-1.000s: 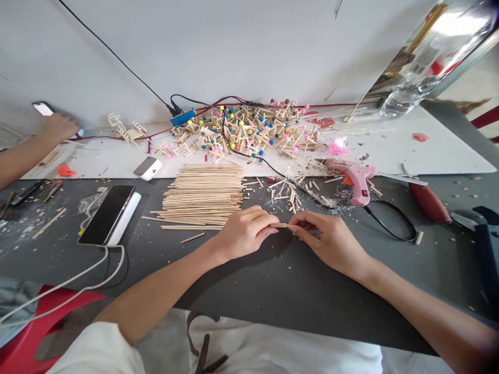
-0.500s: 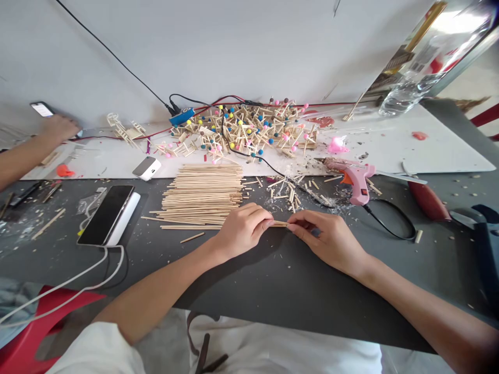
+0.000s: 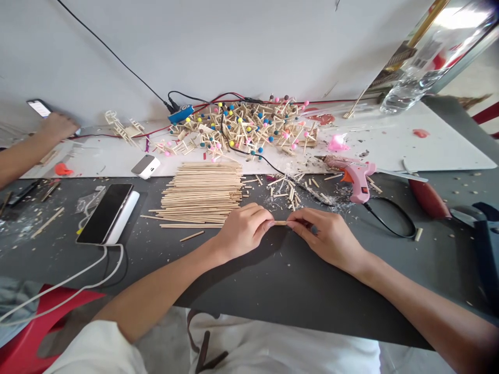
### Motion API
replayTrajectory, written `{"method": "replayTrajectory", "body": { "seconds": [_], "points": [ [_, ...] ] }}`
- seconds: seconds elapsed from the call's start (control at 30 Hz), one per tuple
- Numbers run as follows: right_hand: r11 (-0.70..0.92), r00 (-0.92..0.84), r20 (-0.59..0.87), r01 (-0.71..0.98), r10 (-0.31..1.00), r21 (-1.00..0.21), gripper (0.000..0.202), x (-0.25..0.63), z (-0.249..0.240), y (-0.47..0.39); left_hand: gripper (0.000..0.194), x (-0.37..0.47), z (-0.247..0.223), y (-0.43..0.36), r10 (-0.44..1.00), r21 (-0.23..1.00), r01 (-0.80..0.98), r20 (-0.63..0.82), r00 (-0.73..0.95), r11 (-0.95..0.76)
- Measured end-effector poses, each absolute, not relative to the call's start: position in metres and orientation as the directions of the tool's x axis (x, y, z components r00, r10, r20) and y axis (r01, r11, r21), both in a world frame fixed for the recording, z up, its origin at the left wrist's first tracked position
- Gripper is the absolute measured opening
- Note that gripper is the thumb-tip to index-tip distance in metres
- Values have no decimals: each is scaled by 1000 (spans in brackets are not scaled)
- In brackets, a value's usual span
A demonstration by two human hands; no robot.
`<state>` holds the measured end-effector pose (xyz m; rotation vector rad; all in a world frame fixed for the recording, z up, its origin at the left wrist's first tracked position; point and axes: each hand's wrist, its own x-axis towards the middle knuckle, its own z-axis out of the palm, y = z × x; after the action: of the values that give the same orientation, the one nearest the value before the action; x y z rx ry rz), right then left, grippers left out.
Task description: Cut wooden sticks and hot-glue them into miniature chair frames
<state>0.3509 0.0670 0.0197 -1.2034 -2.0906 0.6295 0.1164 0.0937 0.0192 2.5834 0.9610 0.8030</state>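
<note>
My left hand (image 3: 246,228) is closed, with thumb and forefinger pinching a thin wooden stick (image 3: 280,223). From the right, the fingertips of my right hand (image 3: 329,236) grip the same stick near its other visible end. Within the curl of my right fingers shows a small dark blue-grey round thing (image 3: 314,229), partly hidden. Just behind my left hand lies a pile of long wooden sticks (image 3: 202,189). A single long stick (image 3: 191,226) runs along its front toward my left hand; whether it joins the pinched one is hidden.
Short cut sticks (image 3: 291,195) lie beyond my hands, beside a pink glue gun (image 3: 360,179). Stick pieces with coloured balls (image 3: 241,127) are heaped by the wall. A phone (image 3: 107,213), a red-handled tool (image 3: 429,200) and a bottle (image 3: 409,83) stand around; another person's hand (image 3: 58,126) is at left.
My hands stay almost in place on the stick. The dark round thing in my right fingers shows more plainly now. The whole view has shifted very slightly.
</note>
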Motion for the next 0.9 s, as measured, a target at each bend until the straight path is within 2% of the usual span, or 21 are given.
{"method": "replayTrajectory", "body": {
  "seconds": [0.17,0.33,0.5,0.9],
  "points": [
    [497,-398,306,596,865,-631,16,351,18,70,21,116,20,96,691,481,507,377,616,-715],
    [513,-413,308,624,857,-589,17,352,13,72,21,115,19,100,754,529,540,409,514,-655],
    [526,-435,299,641,849,-559,20,351,11,72,20,116,15,101,787,563,555,361,501,-612],
    [528,-435,301,660,849,-534,18,348,9,72,24,117,14,100,801,573,567,334,497,-591]
  ]
}}
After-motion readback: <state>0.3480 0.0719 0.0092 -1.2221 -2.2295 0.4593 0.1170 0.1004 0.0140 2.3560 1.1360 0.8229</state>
